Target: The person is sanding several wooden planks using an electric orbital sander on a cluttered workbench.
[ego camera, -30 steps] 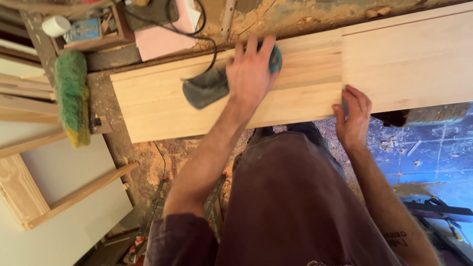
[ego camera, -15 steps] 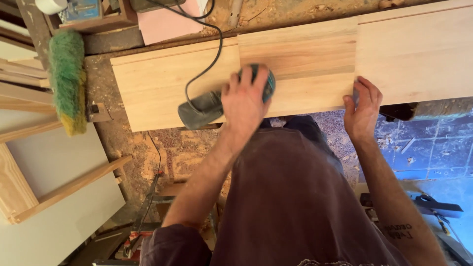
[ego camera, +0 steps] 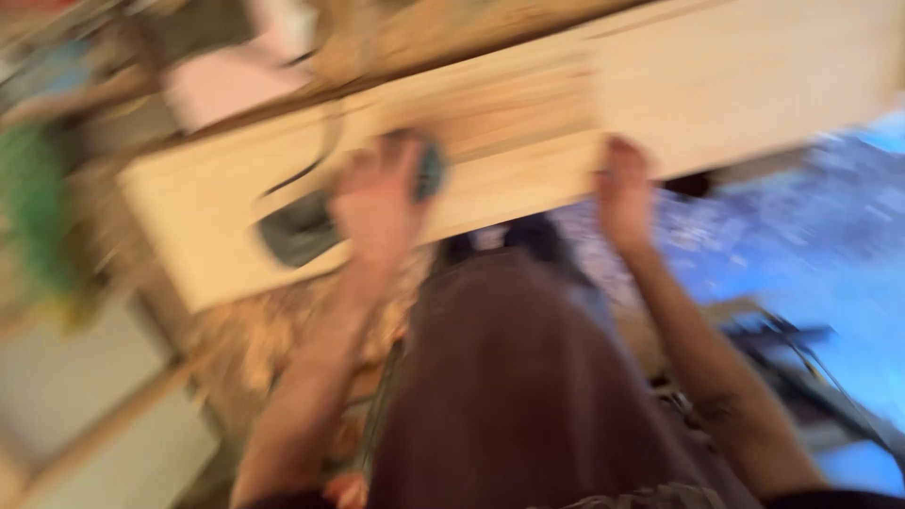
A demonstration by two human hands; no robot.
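Observation:
The picture is heavily blurred by motion. My left hand [ego camera: 377, 203] presses down on a dark teal power sander [ego camera: 311, 221] that rests on a long pale wooden board [ego camera: 528, 123]. A black cord [ego camera: 306, 165] runs from the sander across the board. My right hand [ego camera: 624, 193] grips the near edge of the same board, fingers over the top. My dark maroon trousers fill the lower middle.
A green brush [ego camera: 38, 207] lies at the left by the workbench. White panels with wooden frames [ego camera: 85, 415] stand at lower left. Sawdust covers the floor below the board. A blue speckled floor [ego camera: 811, 217] and dark tool parts lie at right.
The view has shifted and blurred. My left hand has slid the sander along the board toward the left end. My right hand stays on the board's near edge.

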